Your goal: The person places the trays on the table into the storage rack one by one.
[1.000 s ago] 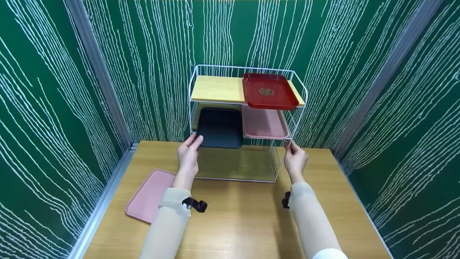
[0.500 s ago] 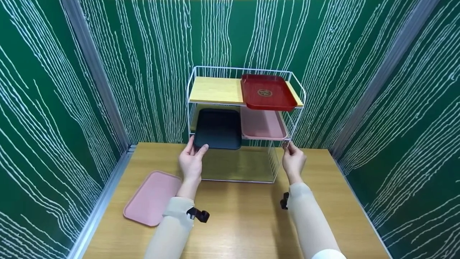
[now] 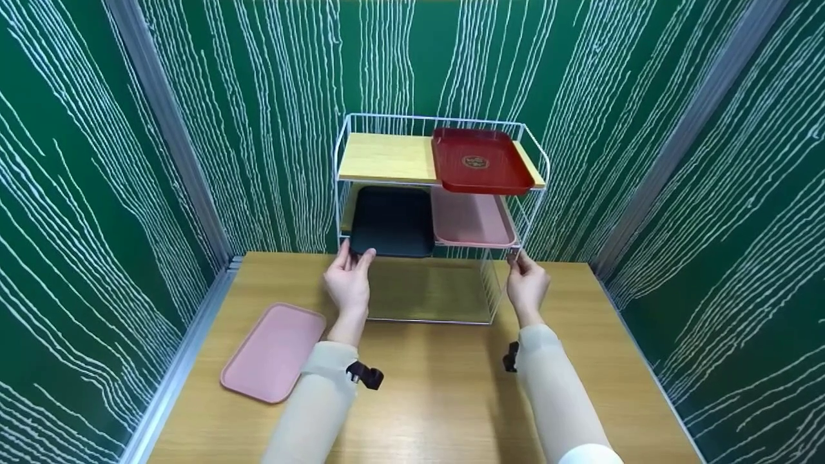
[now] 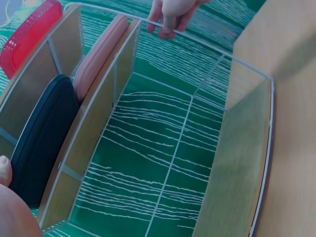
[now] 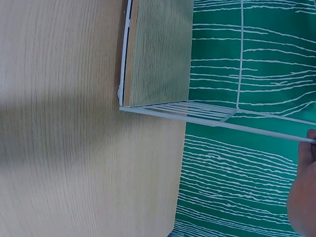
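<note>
A black tray [image 3: 393, 222] lies on the left of the middle shelf, its front overhanging the shelf edge a little. My left hand [image 3: 348, 280] holds the tray's front left corner, with the thumb at the front edge and the fingers by the left side. In the left wrist view, part of that hand shows beside the dark tray [image 4: 47, 140]. The right hand [image 3: 527, 283] pinches the front right upright of the white wire rack [image 3: 425, 321] just below the middle shelf. In the right wrist view, its fingers meet the thin rail [image 5: 247, 129].
On the middle shelf, a pink tray [image 3: 474, 219] sits right of the black one. A dark red tray [image 3: 483, 164] overhangs the top shelf [image 3: 387, 156] at right. Another pink tray [image 3: 274, 354] lies on the wooden table [image 3: 438, 386] at left. Green walls surround the table.
The black tray has slid slightly back onto the middle shelf. My left hand has shifted a little right along its front corner. The right hand stays on the upright.
</note>
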